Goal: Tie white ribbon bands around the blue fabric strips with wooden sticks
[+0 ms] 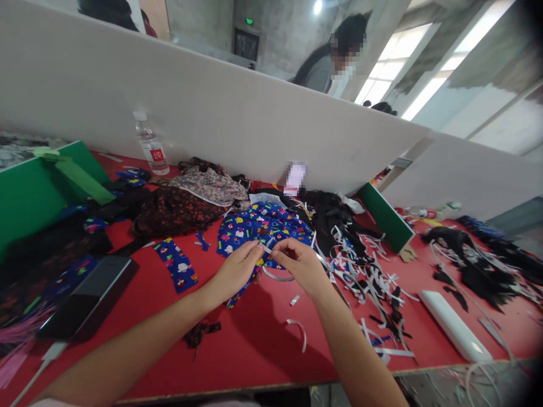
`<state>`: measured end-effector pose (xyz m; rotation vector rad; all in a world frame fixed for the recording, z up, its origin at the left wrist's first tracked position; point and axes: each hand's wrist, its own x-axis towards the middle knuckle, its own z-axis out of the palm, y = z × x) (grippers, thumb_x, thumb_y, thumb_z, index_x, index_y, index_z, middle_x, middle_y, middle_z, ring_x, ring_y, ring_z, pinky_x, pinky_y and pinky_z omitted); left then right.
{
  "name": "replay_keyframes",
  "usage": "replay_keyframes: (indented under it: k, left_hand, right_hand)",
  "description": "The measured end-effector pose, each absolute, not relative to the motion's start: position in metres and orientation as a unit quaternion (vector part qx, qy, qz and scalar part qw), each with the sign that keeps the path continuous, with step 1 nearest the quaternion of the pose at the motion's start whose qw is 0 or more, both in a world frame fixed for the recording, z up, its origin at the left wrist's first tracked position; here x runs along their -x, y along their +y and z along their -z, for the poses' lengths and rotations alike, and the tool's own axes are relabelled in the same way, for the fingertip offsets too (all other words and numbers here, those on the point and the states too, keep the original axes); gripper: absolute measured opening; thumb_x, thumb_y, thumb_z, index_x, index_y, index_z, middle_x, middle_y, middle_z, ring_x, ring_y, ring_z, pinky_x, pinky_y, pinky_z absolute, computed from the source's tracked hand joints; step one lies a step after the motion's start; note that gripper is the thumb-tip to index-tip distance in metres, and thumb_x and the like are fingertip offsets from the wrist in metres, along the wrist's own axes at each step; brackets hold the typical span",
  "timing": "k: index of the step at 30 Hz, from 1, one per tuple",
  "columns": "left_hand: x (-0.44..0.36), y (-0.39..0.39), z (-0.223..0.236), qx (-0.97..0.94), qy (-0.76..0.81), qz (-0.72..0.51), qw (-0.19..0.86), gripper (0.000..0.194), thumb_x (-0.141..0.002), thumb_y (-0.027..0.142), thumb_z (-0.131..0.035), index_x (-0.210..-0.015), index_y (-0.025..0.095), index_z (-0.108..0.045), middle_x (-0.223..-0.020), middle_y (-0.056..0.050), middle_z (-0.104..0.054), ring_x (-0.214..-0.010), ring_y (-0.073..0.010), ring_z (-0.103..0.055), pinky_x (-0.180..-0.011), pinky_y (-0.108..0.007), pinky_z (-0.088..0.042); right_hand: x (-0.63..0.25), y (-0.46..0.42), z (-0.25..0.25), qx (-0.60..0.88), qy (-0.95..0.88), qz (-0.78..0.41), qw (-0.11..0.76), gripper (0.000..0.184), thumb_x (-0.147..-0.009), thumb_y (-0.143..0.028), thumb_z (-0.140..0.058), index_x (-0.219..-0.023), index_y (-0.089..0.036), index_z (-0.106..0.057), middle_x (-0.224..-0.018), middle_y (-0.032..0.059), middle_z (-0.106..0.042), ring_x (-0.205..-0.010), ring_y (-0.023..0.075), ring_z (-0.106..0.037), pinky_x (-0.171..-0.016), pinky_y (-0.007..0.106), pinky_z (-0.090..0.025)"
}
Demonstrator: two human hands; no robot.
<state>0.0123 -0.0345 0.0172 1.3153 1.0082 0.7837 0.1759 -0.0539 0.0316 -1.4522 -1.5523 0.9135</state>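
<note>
- Strip (267, 249), white: pinched between closed fingers of left hand (238, 261) and right hand (302, 263).
- Blue printed cloth (275, 217): beneath hands, extending toward twelve o'clock.
- Handling: keep strip flat, tension even.

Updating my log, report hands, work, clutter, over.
Left hand, right hand pinching white strip. Blue printed fabric just beyond fingers. Loose scraps to the right.

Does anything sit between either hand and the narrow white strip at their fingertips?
Nothing visible does. The left hand and right hand both have their fingertips at the white strip. The blue printed fabric lies just beyond, and the white trimmings are off to the right.
</note>
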Motion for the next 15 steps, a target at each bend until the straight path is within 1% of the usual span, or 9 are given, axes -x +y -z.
replay_keyframes:
  k: [6,9,12,15]
  left_hand:
    - [-0.012,-0.035,-0.021,-0.577,0.453,-0.332,0.593,0.030,-0.085,0.047,-0.040,-0.087,0.020,-0.053,-0.058,0.003,-0.055,-0.051,-0.0151,-0.055,-0.050,-0.025,-0.043]
    - [-0.013,-0.035,-0.023,-0.577,0.461,-0.343,0.580,0.028,-0.085,0.046,-0.042,-0.083,0.020,-0.053,-0.059,0.004,-0.054,-0.051,-0.0145,-0.055,-0.050,-0.025,-0.042]
    - [-0.013,-0.034,-0.021,-0.576,0.456,-0.357,0.577,0.028,-0.084,0.046,-0.043,-0.079,0.020,-0.052,-0.061,0.004,-0.052,-0.051,-0.0140,-0.054,-0.050,-0.025,-0.043]
    - [-0.013,-0.032,-0.017,-0.573,0.448,-0.370,0.578,0.031,-0.083,0.049,-0.044,-0.080,0.020,-0.052,-0.068,0.003,-0.053,-0.053,-0.0144,-0.055,-0.051,-0.026,-0.044]
  right_hand:
    - [-0.176,-0.053,-0.031,0.573,-0.623,-0.352,0.401,0.013,-0.078,-0.033,-0.060,-0.077,-0.020,-0.062,-0.073,-0.0007,-0.059,-0.064,0.0121,-0.049,-0.059,0.024,-0.040]
    - [-0.174,-0.054,-0.031,0.575,-0.625,-0.337,0.406,0.012,-0.078,-0.031,-0.060,-0.076,-0.020,-0.062,-0.075,-0.0006,-0.060,-0.066,0.0125,-0.050,-0.062,0.025,-0.041]
    - [-0.170,-0.056,-0.032,0.583,-0.632,-0.298,0.415,0.009,-0.078,-0.029,-0.060,-0.075,-0.020,-0.061,-0.076,-0.0002,-0.060,-0.067,0.0130,-0.051,-0.063,0.026,-0.041]
    - [-0.165,-0.057,-0.032,0.593,-0.643,-0.241,0.422,0.007,-0.079,-0.026,-0.060,-0.073,-0.021,-0.061,-0.076,-0.0002,-0.060,-0.069,0.0140,-0.052,-0.064,0.026,-0.041]
